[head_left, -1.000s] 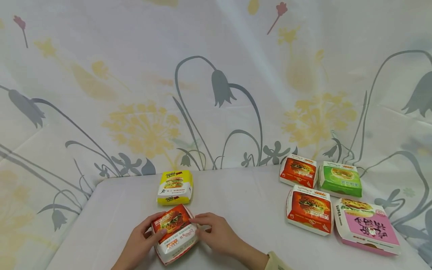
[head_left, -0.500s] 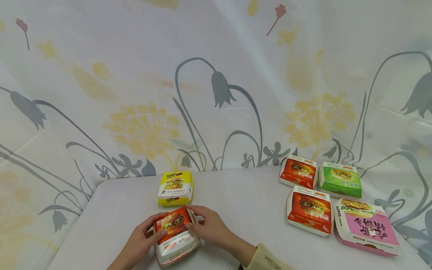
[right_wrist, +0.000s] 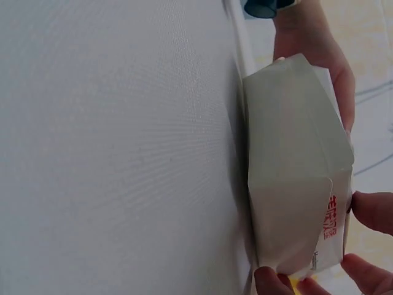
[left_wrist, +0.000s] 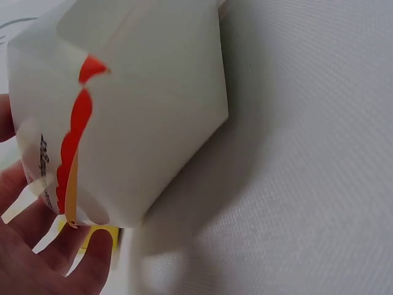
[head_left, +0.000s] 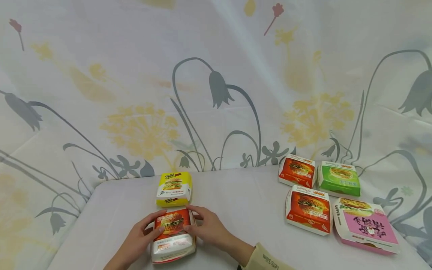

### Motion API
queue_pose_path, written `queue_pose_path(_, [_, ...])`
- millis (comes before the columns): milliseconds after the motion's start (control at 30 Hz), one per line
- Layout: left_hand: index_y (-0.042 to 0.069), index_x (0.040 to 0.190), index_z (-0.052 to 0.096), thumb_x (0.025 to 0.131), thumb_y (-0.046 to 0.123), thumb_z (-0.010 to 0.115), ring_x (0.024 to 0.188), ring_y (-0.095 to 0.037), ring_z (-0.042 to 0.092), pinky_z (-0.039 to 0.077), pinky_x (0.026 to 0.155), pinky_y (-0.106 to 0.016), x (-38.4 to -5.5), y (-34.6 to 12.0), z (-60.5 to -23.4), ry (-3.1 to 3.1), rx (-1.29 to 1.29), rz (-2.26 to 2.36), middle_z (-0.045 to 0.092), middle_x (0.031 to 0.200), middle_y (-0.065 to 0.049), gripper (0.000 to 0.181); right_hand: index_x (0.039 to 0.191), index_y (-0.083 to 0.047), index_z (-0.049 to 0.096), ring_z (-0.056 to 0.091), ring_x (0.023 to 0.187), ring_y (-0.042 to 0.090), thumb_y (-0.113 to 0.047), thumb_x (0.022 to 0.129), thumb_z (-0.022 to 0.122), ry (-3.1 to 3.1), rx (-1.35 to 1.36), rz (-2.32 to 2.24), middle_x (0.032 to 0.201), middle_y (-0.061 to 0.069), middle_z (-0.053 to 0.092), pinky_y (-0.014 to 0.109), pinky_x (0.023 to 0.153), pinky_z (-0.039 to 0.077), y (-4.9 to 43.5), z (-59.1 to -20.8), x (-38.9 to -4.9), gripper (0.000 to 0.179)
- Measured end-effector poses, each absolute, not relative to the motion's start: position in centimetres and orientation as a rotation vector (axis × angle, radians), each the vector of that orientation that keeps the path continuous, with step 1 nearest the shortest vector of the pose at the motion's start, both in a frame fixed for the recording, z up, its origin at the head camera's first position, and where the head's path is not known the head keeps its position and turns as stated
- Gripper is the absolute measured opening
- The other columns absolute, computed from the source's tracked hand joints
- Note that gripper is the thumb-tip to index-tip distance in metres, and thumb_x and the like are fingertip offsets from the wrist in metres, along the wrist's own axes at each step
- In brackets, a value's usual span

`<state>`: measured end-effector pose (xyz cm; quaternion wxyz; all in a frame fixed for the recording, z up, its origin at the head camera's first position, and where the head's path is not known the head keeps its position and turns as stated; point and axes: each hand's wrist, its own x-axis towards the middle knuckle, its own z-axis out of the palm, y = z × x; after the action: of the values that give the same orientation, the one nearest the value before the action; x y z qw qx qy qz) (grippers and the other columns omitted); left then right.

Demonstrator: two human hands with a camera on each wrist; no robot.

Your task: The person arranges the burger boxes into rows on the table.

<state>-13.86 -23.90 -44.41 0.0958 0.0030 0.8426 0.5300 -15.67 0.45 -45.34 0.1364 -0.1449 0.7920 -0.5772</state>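
A red-and-white burger box [head_left: 175, 242] lies near the front of the table, a burger picture on its lid. My left hand [head_left: 140, 238] grips its left side, thumb over the lid. On the other side my right hand [head_left: 210, 228] holds the far right corner, thumb on the lid's edge. In the left wrist view the box's pale side wall [left_wrist: 141, 117] fills the upper left, with fingers [left_wrist: 52, 239] along its end. The right wrist view shows the box's white side [right_wrist: 288, 147] close over the cloth. Just behind it sits a yellow-and-white burger box [head_left: 173, 189].
To the right stand two red burger boxes [head_left: 308, 210], a green box [head_left: 339, 178] and a larger pink box [head_left: 366, 227], grouped closely. A floral curtain [head_left: 216, 131] rises behind the white table [head_left: 236, 195].
The red-and-white box has turned clockwise from a slant to nearly straight, in line with the yellow box. My right hand has shifted to its far corner; the left keeps its hold.
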Motion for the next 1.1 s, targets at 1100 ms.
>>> queue_pose_path(1100, [0.02,0.146,0.049,0.083,0.038,0.081,0.142,-0.038,0.032,0.039,0.105,-0.059,-14.2,-24.5,-44.7,2.696,0.049,1.462,0.039,0.155,-0.013,0.073,0.141,-0.015,0.056,0.058,0.119,0.032,-0.03,0.087,0.078,2.371,-0.345,-1.768,0.136,0.009,0.055,0.043,0.09,0.054,-1.6,-46.2,-16.1,0.06])
